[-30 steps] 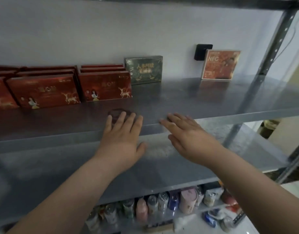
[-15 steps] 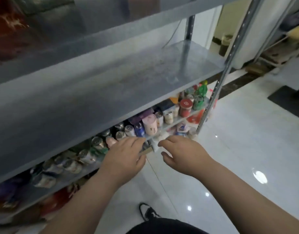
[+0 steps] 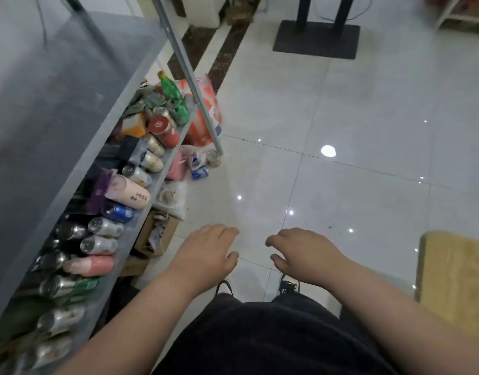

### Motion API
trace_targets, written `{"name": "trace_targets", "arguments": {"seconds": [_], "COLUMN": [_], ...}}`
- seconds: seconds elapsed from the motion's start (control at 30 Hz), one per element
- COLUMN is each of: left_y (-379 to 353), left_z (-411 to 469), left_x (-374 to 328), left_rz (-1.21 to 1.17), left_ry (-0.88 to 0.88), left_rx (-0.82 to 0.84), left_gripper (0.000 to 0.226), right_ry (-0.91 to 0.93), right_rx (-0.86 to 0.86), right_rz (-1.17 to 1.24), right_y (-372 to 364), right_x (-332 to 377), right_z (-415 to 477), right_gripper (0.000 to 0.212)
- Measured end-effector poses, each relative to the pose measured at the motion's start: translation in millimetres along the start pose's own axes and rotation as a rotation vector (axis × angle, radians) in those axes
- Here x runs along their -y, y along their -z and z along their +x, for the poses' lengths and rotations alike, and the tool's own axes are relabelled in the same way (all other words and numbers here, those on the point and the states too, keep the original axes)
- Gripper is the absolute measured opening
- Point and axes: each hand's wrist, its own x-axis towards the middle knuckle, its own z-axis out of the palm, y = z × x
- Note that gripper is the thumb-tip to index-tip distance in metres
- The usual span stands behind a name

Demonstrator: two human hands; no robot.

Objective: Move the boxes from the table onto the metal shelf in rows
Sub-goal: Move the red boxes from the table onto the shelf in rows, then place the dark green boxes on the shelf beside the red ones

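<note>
Beside the metal shelf (image 3: 70,85), left hand (image 3: 205,253) and right hand (image 3: 306,255) are hanging empty, fingers loosely curled; any careless step is risking a trip on floor clutter (image 3: 173,196).

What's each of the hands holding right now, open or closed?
Left hand: open, fingers relaxed, holding nothing.
Right hand: open, loosely curled, holding nothing.

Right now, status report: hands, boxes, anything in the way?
Hands empty, fingers loose: left hand, right hand, over floor tiles. No table or its boxes in view; metal shelf at left. Yellow mat on floor at right.
</note>
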Motion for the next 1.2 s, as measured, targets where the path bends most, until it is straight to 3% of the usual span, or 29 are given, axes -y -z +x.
{"name": "trace_targets", "arguments": {"seconds": [0.37,0.67,0.83,1.2], "left_y": [-21.9,-57.9,-83.9,-168.3], "left_z": [39.5,-15.4,-54.5,-136.7], "left_x": [-63.8,-176.7,-247.0,-392.3], "left_rz": [0.229,0.349,0.403,0.478], "left_ry": [-0.752,-1.14,-1.264,-1.417], "left_rx": [0.142,0.225,0.235,0.298], "left_gripper": [0.047,0.048,0.048,0.046], "right_ry": [-0.782,-1.185,-1.319,-1.505], "right_rx": [-0.213,-0.368,-0.405,-0.496], "right_rz": [0.311,0.516,0.594,0.695], "right_y": [-75.5,-136.8,-170.1,-259.7], "right_x": [51.3,108.2,115.2,124.4], "right_z": [-131.1,-252.8,-323.1,-477.8], "right_gripper": [0.04,0.038,0.029,0.037]}}
